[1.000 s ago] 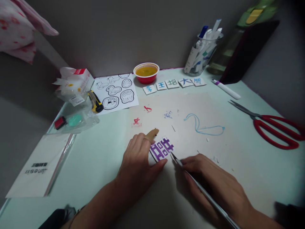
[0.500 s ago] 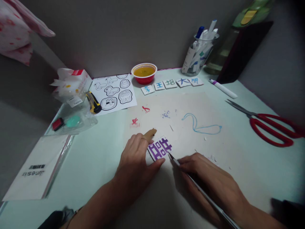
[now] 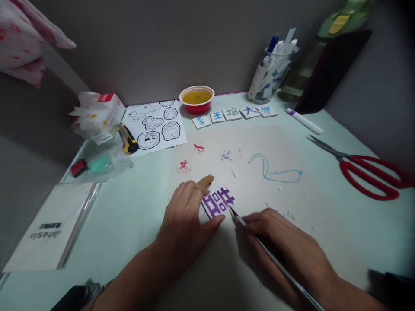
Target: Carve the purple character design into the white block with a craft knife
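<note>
My left hand (image 3: 184,209) grips a small white block (image 3: 218,201) between its thumb and fingers, pressing it to the board on the desk. Bold purple character strokes cover the block's top. A tan cover sits on one fingertip of that hand. In my right hand (image 3: 285,242) is a slim silver craft knife (image 3: 269,252), held like a pen. Its pointed tip rests at or very near the block's right edge; whether it touches cannot be made out. Beyond the hands, several white tiles (image 3: 232,114) with coloured characters stand in a row.
Red-handled scissors (image 3: 369,172) and a purple-banded marker (image 3: 304,120) lie right. At the back are a jar of markers (image 3: 271,77) and a bowl of yellow liquid (image 3: 196,99). Left are a yellow cutter (image 3: 128,139), a printed sheet (image 3: 158,125) and a packet (image 3: 48,226).
The view has shifted very slightly. Both hands, the block and the craft knife keep nearly the same places.
</note>
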Tool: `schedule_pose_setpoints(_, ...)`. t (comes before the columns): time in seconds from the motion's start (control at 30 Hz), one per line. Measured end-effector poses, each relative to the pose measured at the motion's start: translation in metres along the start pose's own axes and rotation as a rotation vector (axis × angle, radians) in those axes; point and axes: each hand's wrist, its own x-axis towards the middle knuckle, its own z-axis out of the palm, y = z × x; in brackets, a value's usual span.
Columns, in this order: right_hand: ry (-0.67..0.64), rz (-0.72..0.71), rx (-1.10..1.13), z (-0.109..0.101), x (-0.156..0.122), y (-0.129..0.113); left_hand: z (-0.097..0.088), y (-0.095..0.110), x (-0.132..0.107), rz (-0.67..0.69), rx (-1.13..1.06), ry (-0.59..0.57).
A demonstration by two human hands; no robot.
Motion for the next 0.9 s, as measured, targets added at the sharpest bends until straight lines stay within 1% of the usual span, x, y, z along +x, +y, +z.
schedule_pose_setpoints(0.2,-0.009,-0.003,-0.012,-0.0019,0.0025,-0.0012,-0.0009,0.0006,0.0002,-0.006,0.01,-0.016)
schedule_pose_setpoints(0.33,0.009,-0.002,0.022,-0.0007,0.003,-0.0023,-0.0006,0.0001,0.0007,0.004,0.011,-0.007)
schedule_pose_setpoints(0.47,0.001,-0.002,-0.009,-0.0018,0.0022,-0.0026,-0.0005,-0.0004,0.0009,0.018,0.014,0.0)
schedule_pose_setpoints(0.63,-0.06,-0.005,-0.009,-0.005,0.0029,-0.0028,-0.0005,-0.0001,0.0007,0.008,0.011,-0.007)
schedule_pose_setpoints(0.77,-0.027,-0.024,-0.019,-0.0033,0.0016,-0.0022,-0.0008,0.0,0.0006,0.008,0.006,-0.008)
schedule_pose_setpoints(0.9,-0.04,-0.016,-0.028,-0.0024,0.0011,-0.0023,-0.0009,-0.0006,0.0005,0.017,0.007,-0.016)
